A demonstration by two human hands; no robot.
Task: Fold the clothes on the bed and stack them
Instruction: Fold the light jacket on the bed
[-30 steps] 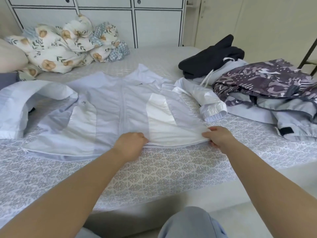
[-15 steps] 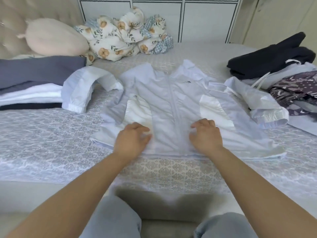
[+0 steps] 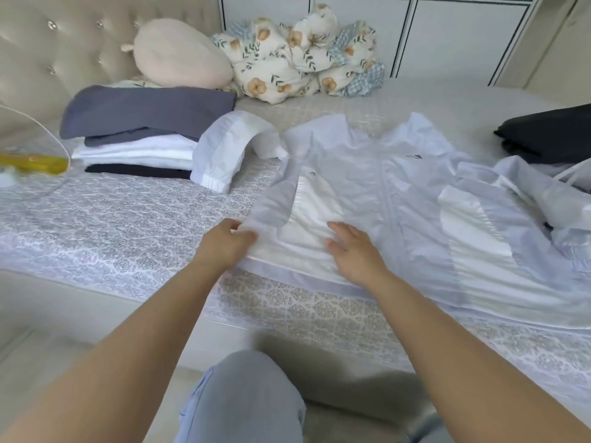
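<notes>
Jacket (image 3: 399,199) lies spread front-up across the bed (image 3: 128,225), folded stack (image 3: 140,139) off to its left. Left hand (image 3: 224,247) pinches the jacket's bottom-left corner — right hand (image 3: 355,251) lies flat on its white panel, fingers spread.

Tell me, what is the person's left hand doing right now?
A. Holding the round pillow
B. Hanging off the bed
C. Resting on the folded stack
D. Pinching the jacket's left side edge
D: the left hand pinches the near left edge of the pale jacket, while the folded stack lies apart, farther back.
</notes>
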